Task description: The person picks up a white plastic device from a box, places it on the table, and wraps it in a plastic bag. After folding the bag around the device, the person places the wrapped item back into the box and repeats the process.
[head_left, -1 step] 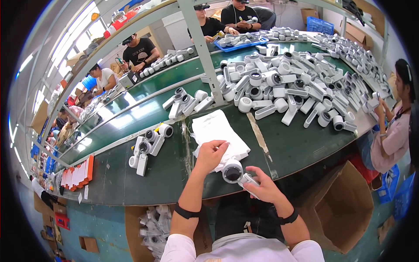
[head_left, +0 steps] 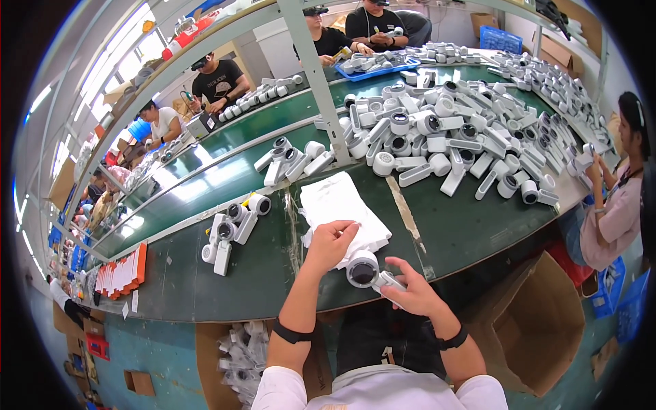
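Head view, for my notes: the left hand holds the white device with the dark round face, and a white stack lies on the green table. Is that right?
Not the left: the head view shows the right hand holding the white device. The white stack does lie on the green table.

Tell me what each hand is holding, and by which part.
The right hand holds a white round-headed device by its handle. The left hand is over the white stack; whether it grips anything cannot be told.

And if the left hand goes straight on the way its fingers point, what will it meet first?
Probably the white stack, right by the left hand; whether they already touch is unclear.
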Tool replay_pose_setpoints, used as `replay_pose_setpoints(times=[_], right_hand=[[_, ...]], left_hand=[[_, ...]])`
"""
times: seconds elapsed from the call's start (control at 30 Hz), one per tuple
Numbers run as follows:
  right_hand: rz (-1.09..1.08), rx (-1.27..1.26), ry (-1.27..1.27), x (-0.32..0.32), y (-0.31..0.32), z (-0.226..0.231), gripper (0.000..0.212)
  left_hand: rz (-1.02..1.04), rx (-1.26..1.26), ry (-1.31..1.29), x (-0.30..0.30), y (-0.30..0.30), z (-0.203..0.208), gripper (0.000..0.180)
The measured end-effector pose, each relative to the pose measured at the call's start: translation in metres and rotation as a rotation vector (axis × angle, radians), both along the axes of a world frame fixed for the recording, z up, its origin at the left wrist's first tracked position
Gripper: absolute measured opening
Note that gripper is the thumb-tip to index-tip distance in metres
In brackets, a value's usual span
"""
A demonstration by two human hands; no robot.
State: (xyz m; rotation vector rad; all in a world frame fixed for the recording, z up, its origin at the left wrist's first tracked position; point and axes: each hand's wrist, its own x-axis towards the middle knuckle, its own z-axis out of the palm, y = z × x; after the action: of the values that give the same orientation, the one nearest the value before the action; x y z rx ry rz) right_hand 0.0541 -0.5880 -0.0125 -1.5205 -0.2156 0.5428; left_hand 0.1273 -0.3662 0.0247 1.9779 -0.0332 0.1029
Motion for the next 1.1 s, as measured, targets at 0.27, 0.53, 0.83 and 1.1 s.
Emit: replay_pose_setpoints(times=[0.27,0.53,0.83,1.1], right_hand=[[0.083,-0.2,-0.135,0.022,-0.006,0.019,0.087],[0.043,-0.186,-0.07,0.032,0.001,0.018,0.059],[-0.271,0.089,0.051,0.025,0.033,-0.003,0.063],[-0.591,0.327,-0.088,0.028,0.052,-0.005,0.059]], left_hand=[[-0.124,-0.164,0.129,-0.017,0.0,0.017,0.021],[-0.16,0.073,-0.108,-0.027,-0.001,0.021,0.016],[-0.203,0.435,-0.542,-0.062,-0.038,0.003,0.01],[-0.287,0.051,-0.328,-0.095,-0.041,-0.021,0.012]])
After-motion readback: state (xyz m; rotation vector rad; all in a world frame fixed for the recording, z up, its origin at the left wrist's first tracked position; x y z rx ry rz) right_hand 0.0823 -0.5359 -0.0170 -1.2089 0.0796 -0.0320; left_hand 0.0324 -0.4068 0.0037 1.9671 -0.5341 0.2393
